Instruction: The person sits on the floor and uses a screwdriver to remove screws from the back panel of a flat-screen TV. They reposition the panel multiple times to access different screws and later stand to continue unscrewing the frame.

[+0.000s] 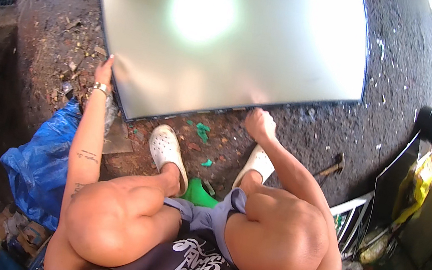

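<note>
A large flat screen panel with a thin dark frame lies in front of me. Bright light reflects off its silvery face. My left hand grips its left edge, with the thumb along the frame and the other fingers mostly hidden. At the near edge, right of the middle, my right hand is closed on the frame, its fingertips out of sight. Below the panel are my feet in a left white clog and a right white clog, between my bent knees.
A hammer lies on the dark, rough ground to the right. Crumpled blue plastic sheeting is beside my left arm. Green scraps lie between my feet. Further right are a white rack and a yellow bag. Debris litters the left side.
</note>
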